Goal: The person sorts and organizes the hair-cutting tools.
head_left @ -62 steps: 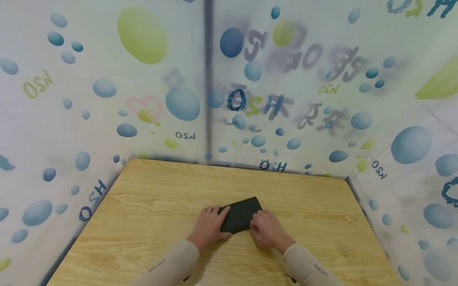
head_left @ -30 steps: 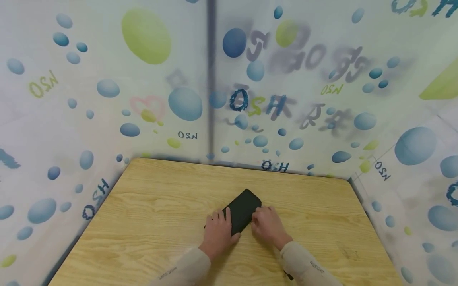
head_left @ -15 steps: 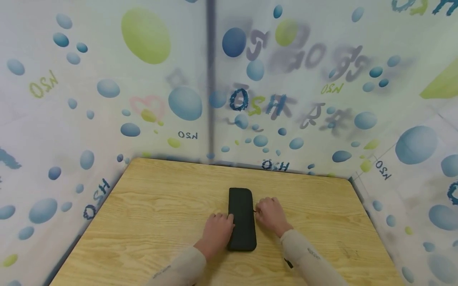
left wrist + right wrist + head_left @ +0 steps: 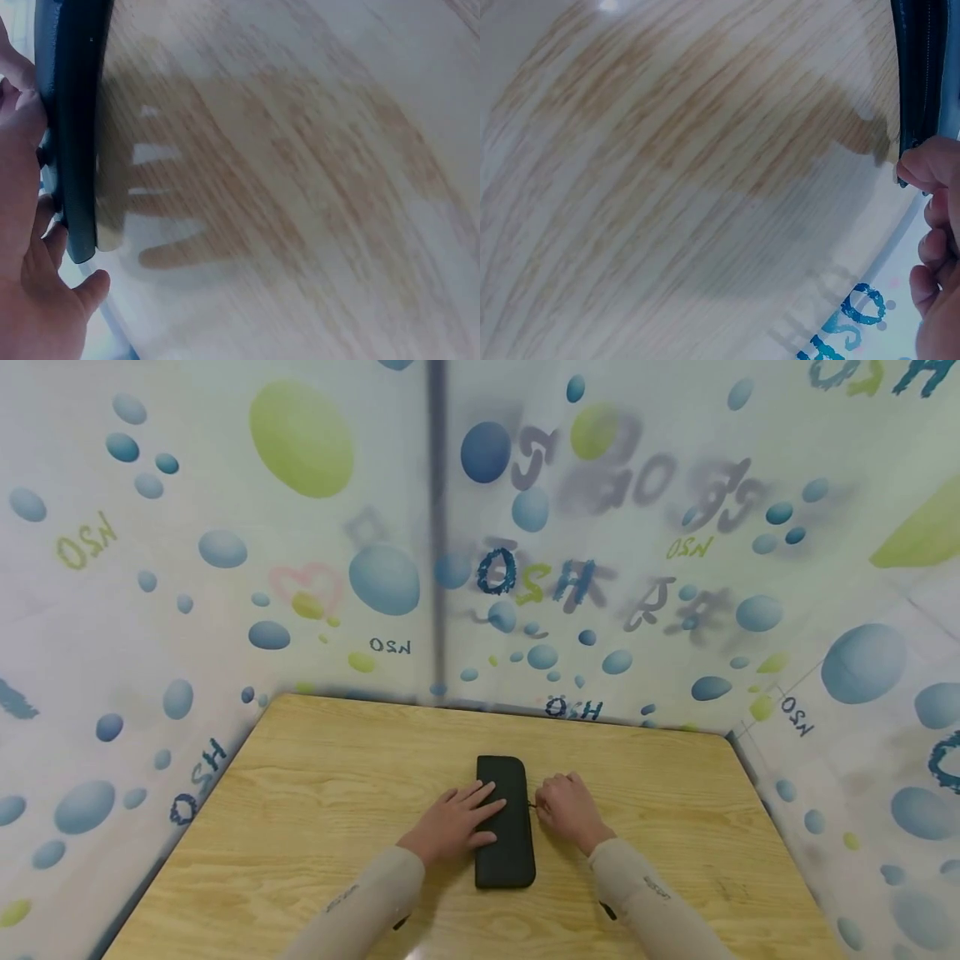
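Observation:
A black zippered case (image 4: 514,827) lies flat on the wooden table, its long side pointing away from me. My left hand (image 4: 450,827) rests on its left part with fingers spread straight over the top. In the left wrist view, the case's edge (image 4: 79,127) stands beside the left hand (image 4: 45,315). At the case's right side, my right hand (image 4: 566,810) has curled fingers and pinches the small zipper pull (image 4: 532,805). The zipper (image 4: 928,60) runs along the case's side in the right wrist view, up to the right hand's thumb and fingertips (image 4: 926,161).
The light wooden table (image 4: 337,760) extends around the case on all sides. White walls (image 4: 637,527) printed with blue and green drops and letters stand close behind the table and at both sides.
The case has turned from slanting sideways to pointing straight away from me. My left hand has shifted from its edge to lie spread on top. The right hand stays at its right side.

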A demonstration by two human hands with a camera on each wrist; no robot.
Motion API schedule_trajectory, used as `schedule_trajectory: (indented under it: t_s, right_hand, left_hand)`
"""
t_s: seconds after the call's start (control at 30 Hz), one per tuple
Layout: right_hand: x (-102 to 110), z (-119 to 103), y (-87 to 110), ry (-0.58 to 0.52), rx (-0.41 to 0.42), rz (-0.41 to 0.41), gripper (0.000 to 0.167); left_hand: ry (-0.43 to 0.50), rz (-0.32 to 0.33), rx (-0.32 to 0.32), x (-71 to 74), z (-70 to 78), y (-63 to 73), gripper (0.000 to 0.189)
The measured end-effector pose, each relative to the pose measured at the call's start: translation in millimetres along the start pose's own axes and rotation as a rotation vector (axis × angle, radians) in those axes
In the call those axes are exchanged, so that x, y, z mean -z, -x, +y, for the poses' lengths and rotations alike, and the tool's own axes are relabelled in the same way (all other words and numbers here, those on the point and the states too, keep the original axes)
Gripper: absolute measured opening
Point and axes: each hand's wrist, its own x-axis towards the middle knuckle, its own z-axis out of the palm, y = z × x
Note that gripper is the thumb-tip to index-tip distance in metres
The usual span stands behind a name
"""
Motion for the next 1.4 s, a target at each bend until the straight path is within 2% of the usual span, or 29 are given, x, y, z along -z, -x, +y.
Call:
schedule_trajectory:
  t_s: [0.37,0.6,0.83,1.13,1.4]
  right_hand:
    - [-1,5,6.2,-0.039,0.044,-0.020,0.012]
    - [-2,8,13.6,-0.050,0.098,-0.029,0.014]
    - [2,7,19.0,-0.069,0.125,-0.058,0.014]
    - [5,6,25.1,-0.099,0.173,-0.080,0.016]
    - [8,6,30.1,-0.120,0.203,-0.087,0.015]
  left_hand:
    - [0.001,0.026,-0.005,-4.9,-2.3,1.5,0.060]
    - [-0.003,0.015,0.005,-6.6,-2.9,0.6,0.060]
    - [-0.002,0.043,-0.003,-8.5,-3.4,1.4,0.060]
    - [0.014,0.016,0.011,-9.3,-3.4,1.3,0.060]
    - [0.014,0.050,-0.008,-8.9,-3.1,3.0,0.059]
